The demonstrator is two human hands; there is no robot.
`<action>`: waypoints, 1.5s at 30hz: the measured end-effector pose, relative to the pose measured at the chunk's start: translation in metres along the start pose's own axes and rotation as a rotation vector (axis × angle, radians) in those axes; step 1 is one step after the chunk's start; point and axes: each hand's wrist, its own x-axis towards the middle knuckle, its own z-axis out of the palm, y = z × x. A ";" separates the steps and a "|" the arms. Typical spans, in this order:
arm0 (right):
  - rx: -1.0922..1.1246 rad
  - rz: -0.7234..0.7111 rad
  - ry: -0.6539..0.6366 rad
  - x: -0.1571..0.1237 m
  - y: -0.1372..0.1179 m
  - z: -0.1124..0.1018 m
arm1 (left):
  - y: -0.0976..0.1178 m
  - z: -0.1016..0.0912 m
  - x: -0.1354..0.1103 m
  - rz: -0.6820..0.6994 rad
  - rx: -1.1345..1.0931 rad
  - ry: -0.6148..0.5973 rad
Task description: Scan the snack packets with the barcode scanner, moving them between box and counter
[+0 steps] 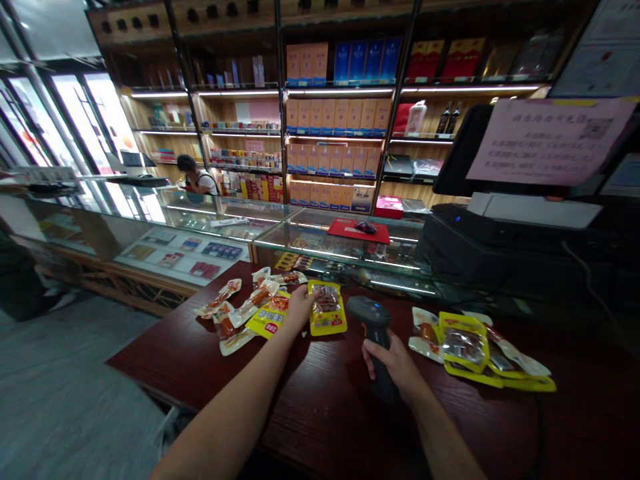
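Your left hand is pinching only the yellow packet (329,320) near its left edge (299,308), so you're risking a slip, or a knock from the scanner (376,320), whose head is sitting just beside it while your right hand (393,365) is gripping the handle. The packet is resting at the table (325,407), right of the pile of packets (254,303), windowed face showing, long axis running roughly away from you (can't tell if fully flat).

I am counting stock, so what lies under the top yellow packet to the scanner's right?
Yellow packaging sticks out from under the top yellow packet; pale-edged packs show at its sides. Anything further underneath is hidden.
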 end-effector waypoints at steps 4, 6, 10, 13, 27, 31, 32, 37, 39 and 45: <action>-0.028 0.019 -0.018 -0.001 0.001 0.001 | -0.003 -0.003 -0.008 0.165 0.265 0.038; -0.026 0.016 -0.020 -0.002 0.001 0.001 | -0.001 -0.003 -0.012 0.237 0.359 0.047; -0.011 0.003 -0.010 -0.004 -0.001 0.003 | 0.004 0.001 -0.019 0.311 0.494 0.055; 0.008 -0.006 -0.002 -0.005 -0.003 0.004 | 0.007 0.003 -0.021 0.320 0.584 0.081; -0.044 0.006 -0.005 -0.004 -0.002 0.005 | 0.011 0.004 -0.023 0.326 0.573 0.081; -0.045 0.003 -0.001 -0.002 -0.001 0.004 | 0.008 0.003 -0.021 0.320 0.561 0.086; -0.041 0.001 0.002 -0.002 -0.001 0.004 | 0.007 0.003 -0.021 0.316 0.553 0.085; 0.007 -0.033 0.032 -0.004 -0.007 -0.001 | 0.012 0.013 -0.023 0.278 0.521 0.074; 0.034 -0.037 0.067 -0.009 -0.015 -0.006 | 0.014 0.025 -0.023 0.257 0.481 0.024; 0.098 -0.086 0.203 -0.035 -0.036 -0.037 | 0.003 0.093 -0.019 0.030 0.171 -0.171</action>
